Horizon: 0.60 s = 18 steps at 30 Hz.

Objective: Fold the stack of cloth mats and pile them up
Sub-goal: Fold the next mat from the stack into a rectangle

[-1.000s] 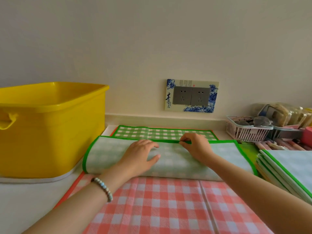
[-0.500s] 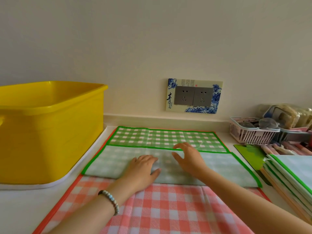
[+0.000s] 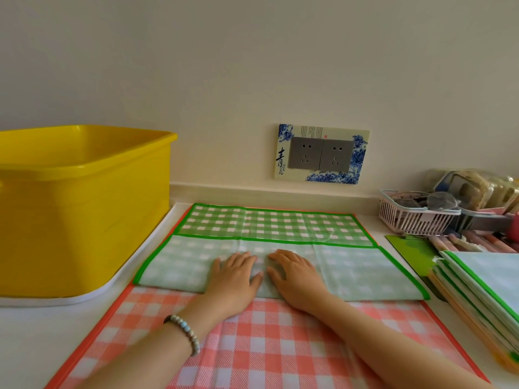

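Both hands lay flat, palms down, fingers spread and gripping nothing: left hand (image 3: 234, 272) and right hand (image 3: 293, 272) sat side by side, nearly touching, on the near folded flap of the green-checked cloth mat with bright green edging (image 3: 351, 272). That flap showed its pale underside; its edge lay across the mat's middle, with the darker checked face exposed on the far half. Left wrist wore a beaded bracelet (image 3: 186, 332).

Green mat sat on top of a red-and-white checked cloth mat with orange edging (image 3: 252, 346), which stretched out near the camera under both forearms. Both mats rested on a white countertop (image 3: 36, 332).

Right side: pile of folded cloth mats, pale with green and orange edges (image 3: 483, 287), well apart from the hands. Far right: pink slotted plastic basket (image 3: 415, 217) with clutter beside it, contents too blurred to tell. Left: large yellow plastic tub (image 3: 84, 209), just beside the mats. Far wall held a grey double socket in a blue-flowered frame (image 3: 321, 154).
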Available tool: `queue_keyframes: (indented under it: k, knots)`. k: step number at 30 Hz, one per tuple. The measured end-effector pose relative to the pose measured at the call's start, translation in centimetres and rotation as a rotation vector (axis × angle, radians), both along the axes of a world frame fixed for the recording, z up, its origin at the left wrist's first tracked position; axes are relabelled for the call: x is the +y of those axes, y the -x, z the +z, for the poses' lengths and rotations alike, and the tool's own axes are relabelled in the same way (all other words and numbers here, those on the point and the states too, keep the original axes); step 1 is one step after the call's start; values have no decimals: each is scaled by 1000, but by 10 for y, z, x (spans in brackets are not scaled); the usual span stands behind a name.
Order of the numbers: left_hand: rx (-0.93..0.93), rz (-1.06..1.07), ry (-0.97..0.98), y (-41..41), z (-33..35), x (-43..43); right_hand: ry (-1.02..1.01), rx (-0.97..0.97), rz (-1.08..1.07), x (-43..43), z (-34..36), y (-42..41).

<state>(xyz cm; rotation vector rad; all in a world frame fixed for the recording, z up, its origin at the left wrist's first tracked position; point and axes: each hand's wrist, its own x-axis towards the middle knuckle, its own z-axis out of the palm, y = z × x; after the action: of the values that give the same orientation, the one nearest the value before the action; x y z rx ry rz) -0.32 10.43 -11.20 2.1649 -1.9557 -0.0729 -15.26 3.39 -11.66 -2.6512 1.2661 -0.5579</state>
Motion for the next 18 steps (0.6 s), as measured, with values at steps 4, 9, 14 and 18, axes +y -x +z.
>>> queue_keyframes:
  k: [4, 9, 14, 18]
  knots:
    - [11, 2, -18, -1, -1, 0, -20, 80, 2, -2, -1, 5]
    - [4, -10, -53, -2, -3, 3, -65, 122, -89, -13, 2, 41]
    - [-2, -16, -68, -4, -2, 3, -126, 183, -227, -33, 7, 108]
    - [-1, -16, -72, -3, -2, 3, -134, 221, -318, -44, 9, 151]
